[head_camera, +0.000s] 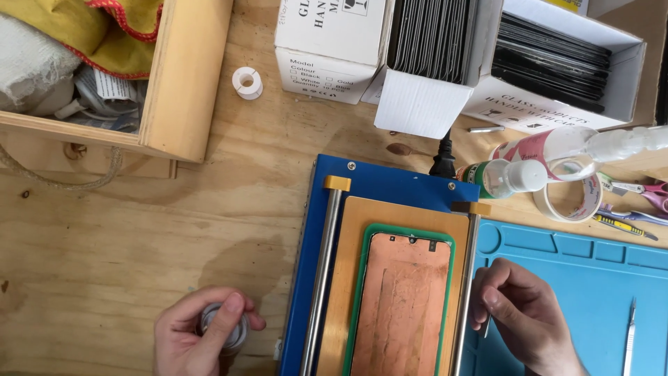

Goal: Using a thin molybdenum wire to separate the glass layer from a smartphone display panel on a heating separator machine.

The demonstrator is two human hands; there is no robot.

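Observation:
My left hand is closed around a small grey spool on the wooden bench, left of a blue machine. On the machine lies an orange plate with a green frame around a copper-coloured phone panel, flanked by two metal rods. My right hand rests by the right rod, fingers pinched on something thin; I cannot tell what.
A wooden box with cloths sits top left. A small white spool lies near it. White cartons of dark glass panels stand at the back. Bottles, tape roll, scissors. Blue mat with a scalpel at right.

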